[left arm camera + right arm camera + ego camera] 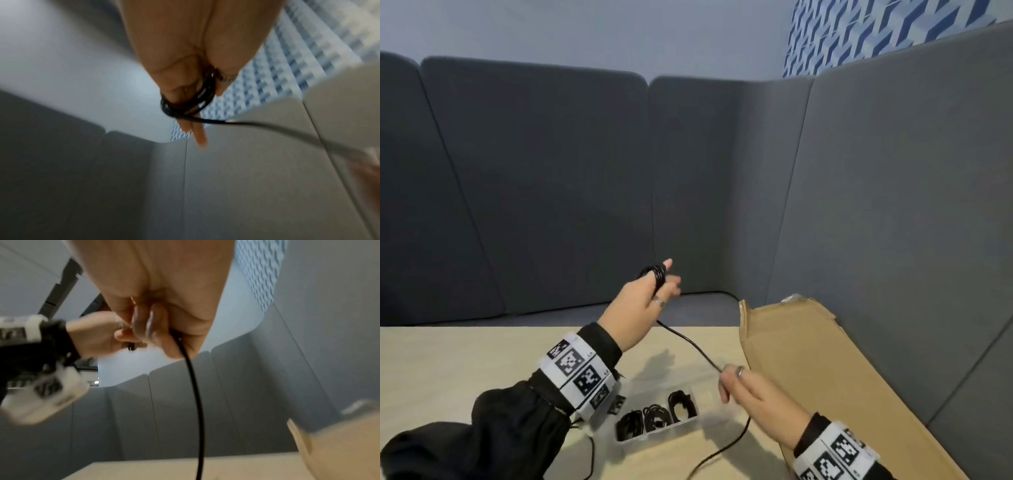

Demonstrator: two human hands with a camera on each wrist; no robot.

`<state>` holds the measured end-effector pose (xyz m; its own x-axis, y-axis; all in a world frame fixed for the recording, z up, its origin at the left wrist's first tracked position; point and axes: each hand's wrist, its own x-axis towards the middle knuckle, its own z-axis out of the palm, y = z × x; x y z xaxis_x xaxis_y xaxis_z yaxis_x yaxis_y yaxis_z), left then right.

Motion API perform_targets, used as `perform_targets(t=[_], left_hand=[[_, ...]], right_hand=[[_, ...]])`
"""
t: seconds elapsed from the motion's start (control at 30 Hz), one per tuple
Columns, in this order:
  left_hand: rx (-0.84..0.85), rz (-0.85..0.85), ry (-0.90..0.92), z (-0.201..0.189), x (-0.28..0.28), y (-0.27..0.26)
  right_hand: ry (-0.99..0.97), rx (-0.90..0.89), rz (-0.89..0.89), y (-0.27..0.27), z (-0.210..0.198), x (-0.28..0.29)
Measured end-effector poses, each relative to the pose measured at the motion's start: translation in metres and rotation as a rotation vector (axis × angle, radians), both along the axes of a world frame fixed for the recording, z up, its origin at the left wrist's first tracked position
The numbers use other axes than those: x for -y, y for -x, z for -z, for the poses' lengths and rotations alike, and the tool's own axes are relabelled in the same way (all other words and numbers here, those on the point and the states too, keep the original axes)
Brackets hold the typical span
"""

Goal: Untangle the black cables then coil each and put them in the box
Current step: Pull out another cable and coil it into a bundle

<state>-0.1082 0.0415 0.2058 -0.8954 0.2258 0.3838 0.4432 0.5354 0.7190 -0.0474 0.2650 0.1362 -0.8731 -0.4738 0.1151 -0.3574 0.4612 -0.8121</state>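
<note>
My left hand [664, 278] is raised above the table's far edge, with a black cable [688, 339] wound in several loops [186, 104] round its straight fingers [200, 138]; the thumb lies against the loops. From there the cable runs down to my right hand [726, 380], which pinches it between thumb and fingers [156, 331]. Below that hand the cable [195, 386] hangs to the table and trails toward the near edge. A clear compartment box [683, 425] lies on the table between my arms, holding coiled black cables [654, 416].
A large cardboard box flap [808, 370] leans along the right side of the light wooden table [465, 363]. Grey padded panels [551, 188] wall in the far and right sides. Another black cable strand [591, 455] lies under my left sleeve.
</note>
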Motion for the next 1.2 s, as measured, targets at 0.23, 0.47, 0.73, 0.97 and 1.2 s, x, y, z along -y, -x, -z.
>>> perform_targets(t=[0.23, 0.47, 0.73, 0.97, 1.2], left_hand=[[0.665, 0.499, -0.158, 0.008, -0.007, -0.03], [0.506, 0.363, -1.309, -0.029, -0.026, -0.037], [0.118, -0.06, -0.277, 0.017, -0.015, -0.001], [0.635, 0.487, 0.051, 0.023, -0.005, -0.026], [0.62, 0.52, -1.133, -0.004, -0.017, -0.031]], right_hand=[[-0.127, -0.652, 0.325, 0.036, -0.049, -0.02], [-0.178, 0.082, 0.05, 0.025, 0.01, 0.003], [-0.341, -0.297, 0.03, -0.021, -0.005, 0.018], [-0.447, -0.799, 0.35, 0.038, -0.039, -0.026], [-0.372, -0.161, 0.112, 0.021, 0.003, -0.006]])
